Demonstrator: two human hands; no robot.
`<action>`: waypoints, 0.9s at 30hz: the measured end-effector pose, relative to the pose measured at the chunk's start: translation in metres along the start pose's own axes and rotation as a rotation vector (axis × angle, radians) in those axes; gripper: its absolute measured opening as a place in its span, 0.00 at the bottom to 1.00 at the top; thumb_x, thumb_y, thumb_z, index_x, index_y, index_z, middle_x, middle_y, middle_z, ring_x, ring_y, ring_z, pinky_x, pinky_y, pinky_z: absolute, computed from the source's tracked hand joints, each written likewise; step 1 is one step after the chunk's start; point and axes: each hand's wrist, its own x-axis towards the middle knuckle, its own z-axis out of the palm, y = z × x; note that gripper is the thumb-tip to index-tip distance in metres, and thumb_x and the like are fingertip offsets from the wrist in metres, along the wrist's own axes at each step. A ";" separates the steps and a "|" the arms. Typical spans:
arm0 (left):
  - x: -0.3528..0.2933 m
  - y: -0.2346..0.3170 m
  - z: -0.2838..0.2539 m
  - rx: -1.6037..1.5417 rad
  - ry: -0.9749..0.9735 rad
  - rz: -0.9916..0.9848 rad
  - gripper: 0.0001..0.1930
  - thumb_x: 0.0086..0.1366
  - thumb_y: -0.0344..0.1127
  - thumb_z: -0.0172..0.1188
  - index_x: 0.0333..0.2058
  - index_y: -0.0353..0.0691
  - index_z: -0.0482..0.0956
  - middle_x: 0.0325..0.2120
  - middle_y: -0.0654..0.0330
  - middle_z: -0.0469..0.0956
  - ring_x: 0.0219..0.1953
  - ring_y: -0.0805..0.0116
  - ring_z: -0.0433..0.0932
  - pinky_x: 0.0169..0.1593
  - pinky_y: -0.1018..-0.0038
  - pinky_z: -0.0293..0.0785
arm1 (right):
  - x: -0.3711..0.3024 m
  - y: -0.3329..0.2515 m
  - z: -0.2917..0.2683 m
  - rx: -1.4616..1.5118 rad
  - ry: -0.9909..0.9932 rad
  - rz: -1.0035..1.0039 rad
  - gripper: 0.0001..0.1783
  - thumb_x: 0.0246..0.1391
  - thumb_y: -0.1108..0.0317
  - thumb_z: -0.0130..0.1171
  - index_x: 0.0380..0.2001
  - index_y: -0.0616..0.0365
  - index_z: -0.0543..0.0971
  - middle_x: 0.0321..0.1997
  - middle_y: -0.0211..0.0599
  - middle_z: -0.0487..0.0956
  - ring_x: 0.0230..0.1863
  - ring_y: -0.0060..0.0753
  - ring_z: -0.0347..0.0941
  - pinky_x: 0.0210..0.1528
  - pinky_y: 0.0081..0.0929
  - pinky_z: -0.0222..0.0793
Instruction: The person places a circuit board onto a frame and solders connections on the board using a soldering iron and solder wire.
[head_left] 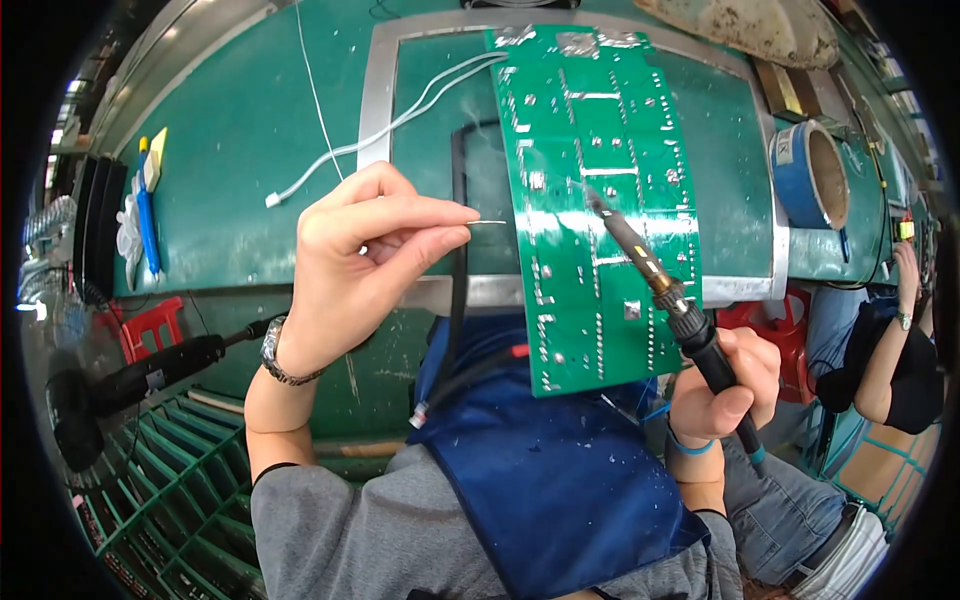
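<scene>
A long green circuit board [555,290] stretches from the back of the bench toward me, its soldered side up. My right hand [725,385] is closed around a soldering iron [690,325], whose tip reaches over the board's middle, with faint smoke near it. Left of the board, my left hand [375,235] pinches a thin solder wire [488,222] between thumb and forefinger. The wire's free end points at the board's left edge, a little apart from it. White cables [400,118] with a small plug run out from the board's upper left; a black cable [459,250] hangs nearby.
Under the board lies a grey metal frame [378,90] on the green bench. To the right stands a blue tape roll [795,180]; a blue pen [148,225] lies far left. A green rack [170,480] of boards is lower left. Another person [885,350] sits at right.
</scene>
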 end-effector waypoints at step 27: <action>0.067 -0.048 -0.001 0.247 0.262 0.221 0.12 0.48 0.21 0.68 0.33 0.43 0.83 0.23 0.66 0.72 0.18 0.79 0.67 0.19 0.82 0.64 | 0.143 0.020 0.049 -0.138 -0.542 0.137 0.13 0.46 0.76 0.64 0.38 0.66 0.82 0.38 0.49 0.82 0.39 0.42 0.80 0.42 0.31 0.77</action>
